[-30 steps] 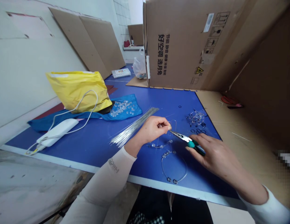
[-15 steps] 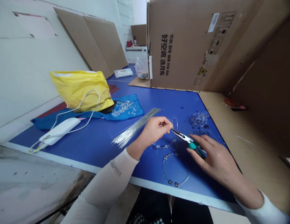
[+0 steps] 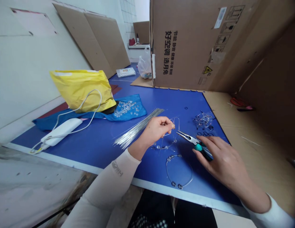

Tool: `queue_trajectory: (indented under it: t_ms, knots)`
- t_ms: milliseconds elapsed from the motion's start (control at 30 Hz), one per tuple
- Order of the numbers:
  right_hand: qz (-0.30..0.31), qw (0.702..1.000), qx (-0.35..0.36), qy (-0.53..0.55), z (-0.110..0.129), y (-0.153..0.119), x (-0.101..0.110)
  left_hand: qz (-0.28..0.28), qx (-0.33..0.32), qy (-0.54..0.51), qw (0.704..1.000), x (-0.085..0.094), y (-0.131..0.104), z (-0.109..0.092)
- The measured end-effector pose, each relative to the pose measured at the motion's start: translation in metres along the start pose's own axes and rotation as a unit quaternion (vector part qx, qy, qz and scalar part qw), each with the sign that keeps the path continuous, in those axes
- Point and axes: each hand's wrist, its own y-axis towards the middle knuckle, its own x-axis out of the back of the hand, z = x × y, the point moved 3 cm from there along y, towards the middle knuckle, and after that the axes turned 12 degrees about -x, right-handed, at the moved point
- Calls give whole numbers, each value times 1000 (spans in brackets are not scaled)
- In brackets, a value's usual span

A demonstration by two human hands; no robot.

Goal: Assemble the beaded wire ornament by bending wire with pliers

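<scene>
Big frame first: a cardboard box (image 3: 185, 47) looms at the back of the blue tabletop (image 3: 147, 164), and the work sits near the front edge. 2 bare hands are on it. The right hand (image 3: 223, 158) has its fingers and thumb wrapped about the handles of the pliers (image 3: 192, 141), whose nose points at the other hand, tips slightly parted, nothing visible between them. The left hand (image 3: 159, 128) pinches thumb against finger on a thin bent wire (image 3: 179, 122) that loops up just beyond those fingertips. So this looks like shaping or finishing a wire end, and the next move would seem to call for a steady pinch while the plier tips close the small gap. Lying left of the pliers, beneath that pinch, is a beaded strand (image 3: 166, 147); nearer the front edge, a beaded loop (image 3: 171, 157). Smallest of all, black rings (image 3: 204, 134) just beyond the pliers.
</scene>
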Motion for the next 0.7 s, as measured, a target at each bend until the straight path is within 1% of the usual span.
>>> queue_trajectory:
  t_ms: [100,200,333,467,700]
  knots:
    - [-24,999,22,-41,0,1,1,26,-18,30,999,0,-2,-4]
    - [-28,996,34,-72,1,0,2,41,-32,72,996,-2,-3,-8]
    - [-31,993,50,-102,3,-1,5,31,-53,118,991,-4,-4,-12]
    - [-35,992,53,-112,4,-1,7,21,-79,153,985,-4,-2,-10]
    - [-31,991,48,-122,3,-2,5,20,-89,154,984,-3,-3,-8]
